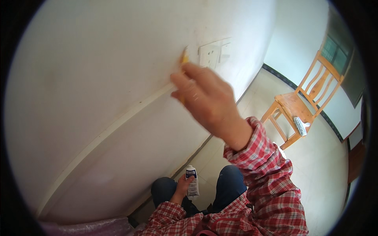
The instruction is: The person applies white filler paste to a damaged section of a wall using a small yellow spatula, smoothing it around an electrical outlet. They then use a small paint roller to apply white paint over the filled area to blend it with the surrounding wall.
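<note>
My right hand (210, 100) is raised to the white wall (118, 59), its fingers closed on a small yellow scraper-like tool (184, 58). The tool's thin pale tip is at the wall, just left of a white socket plate (209, 55); motion blurs it, so I cannot tell whether it touches. Down between my knees, my left hand (183, 185) is wrapped round a white tube (192, 181) with a blue band and dark print. The tube stands upright, its white cap on top.
A wooden chair (293, 100) stands on the pale tiled floor (319, 173) to the right, with a foil-like silver and white tube or packet (301, 126) on its seat. A raised moulding (110, 129) curves along the wall. Clear pinkish plastic sheeting (90, 228) lies at lower left.
</note>
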Available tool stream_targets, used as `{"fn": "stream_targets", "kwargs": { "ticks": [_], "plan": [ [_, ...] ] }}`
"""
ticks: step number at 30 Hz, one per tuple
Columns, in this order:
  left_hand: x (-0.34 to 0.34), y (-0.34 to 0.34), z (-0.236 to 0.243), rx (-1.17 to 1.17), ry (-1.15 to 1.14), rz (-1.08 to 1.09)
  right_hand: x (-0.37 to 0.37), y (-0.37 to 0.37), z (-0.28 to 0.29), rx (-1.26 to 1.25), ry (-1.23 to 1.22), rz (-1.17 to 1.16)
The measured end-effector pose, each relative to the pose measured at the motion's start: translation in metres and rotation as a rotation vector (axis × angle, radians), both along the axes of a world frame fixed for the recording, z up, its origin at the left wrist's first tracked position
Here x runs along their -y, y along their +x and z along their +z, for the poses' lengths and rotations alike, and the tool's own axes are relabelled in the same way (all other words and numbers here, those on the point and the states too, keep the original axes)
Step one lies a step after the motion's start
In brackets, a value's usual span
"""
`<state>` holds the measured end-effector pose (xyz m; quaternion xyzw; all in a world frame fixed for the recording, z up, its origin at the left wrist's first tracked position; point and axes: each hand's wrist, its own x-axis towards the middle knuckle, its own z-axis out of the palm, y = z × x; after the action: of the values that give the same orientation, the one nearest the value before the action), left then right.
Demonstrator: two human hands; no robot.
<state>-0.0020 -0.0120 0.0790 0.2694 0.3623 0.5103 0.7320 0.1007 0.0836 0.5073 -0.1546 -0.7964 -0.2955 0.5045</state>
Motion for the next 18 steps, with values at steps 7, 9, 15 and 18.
{"fn": "stream_targets", "kwargs": {
  "ticks": [7, 9, 15, 18],
  "plan": [
    [0.004, 0.005, 0.012, -0.028, 0.008, 0.033, 0.066, -0.002, -0.021, -0.062, -0.163, 0.273],
    [0.004, 0.007, 0.011, -0.049, 0.016, 0.027, 0.076, 0.024, -0.043, -0.1, -0.263, 0.196],
    [0.004, 0.003, 0.008, -0.223, 0.035, -0.023, 0.019, 0.039, -0.095, -0.403, -0.369, 0.033],
    [0.006, 0.001, 0.011, -0.212, 0.015, -0.022, 0.008, 0.036, -0.096, -0.439, -0.356, 0.012]
  ]
}}
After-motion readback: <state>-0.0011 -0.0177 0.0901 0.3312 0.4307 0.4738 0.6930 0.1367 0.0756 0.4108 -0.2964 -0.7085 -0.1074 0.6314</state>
